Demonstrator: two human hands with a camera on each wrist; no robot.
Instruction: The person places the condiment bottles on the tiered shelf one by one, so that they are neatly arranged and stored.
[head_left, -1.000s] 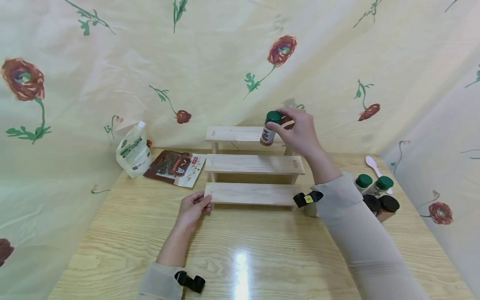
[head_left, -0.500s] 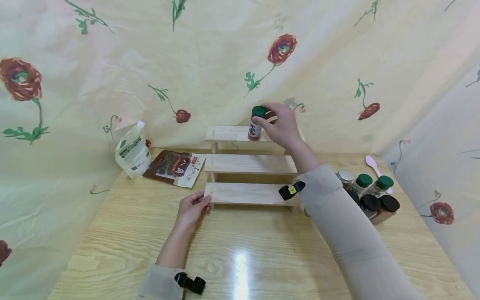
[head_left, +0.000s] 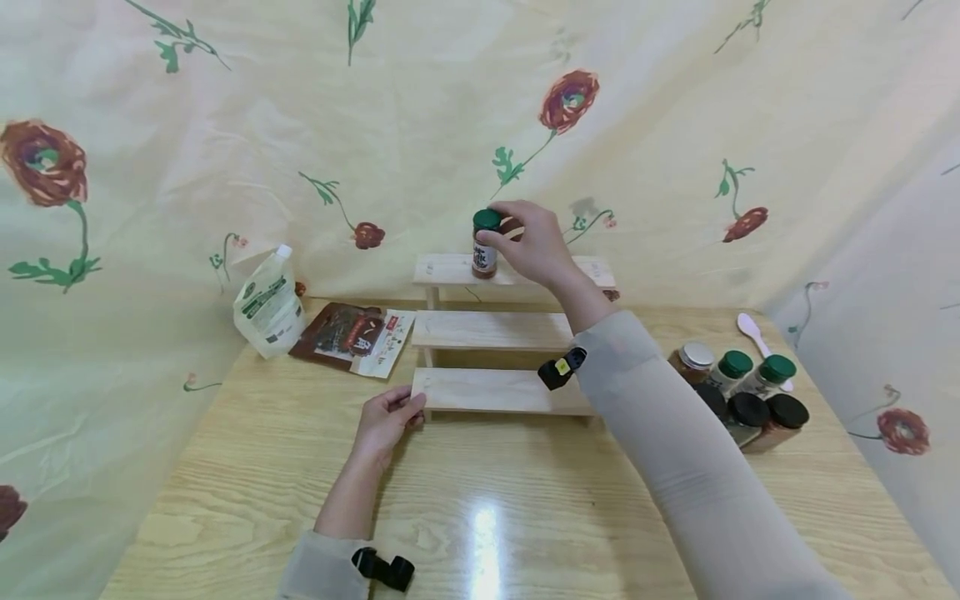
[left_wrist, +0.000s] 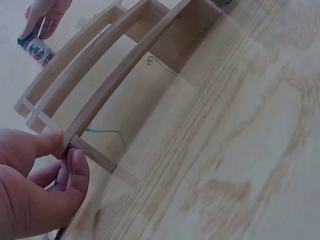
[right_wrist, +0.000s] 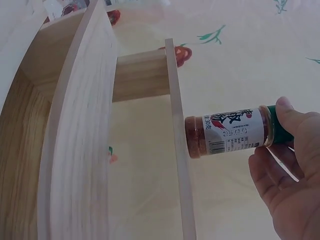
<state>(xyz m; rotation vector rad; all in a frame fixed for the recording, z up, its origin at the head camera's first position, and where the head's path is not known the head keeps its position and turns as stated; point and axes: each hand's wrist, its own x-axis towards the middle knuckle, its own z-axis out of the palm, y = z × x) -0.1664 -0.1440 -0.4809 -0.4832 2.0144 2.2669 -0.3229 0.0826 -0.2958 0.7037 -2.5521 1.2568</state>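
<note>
A three-tier wooden rack stands at the back of the table. My left hand pinches the left end of its lowest shelf; in the left wrist view the thumb lies on top with fingers curled beneath. At the top shelf, my right hand holds a green-capped spice jar by its cap. Reddish powder shows in this labelled jar in the right wrist view. The jar is upright, its base at the top shelf, left of the middle.
Several spice jars with green, black and silver caps stand on the right, beside a pale spoon. Left of the rack lie a brown packet and a white spouted pouch. A floral cloth hangs behind.
My right hand has carried the jar left along the top shelf and lowered it to the shelf surface. The left hand stays at the lowest shelf's end.
</note>
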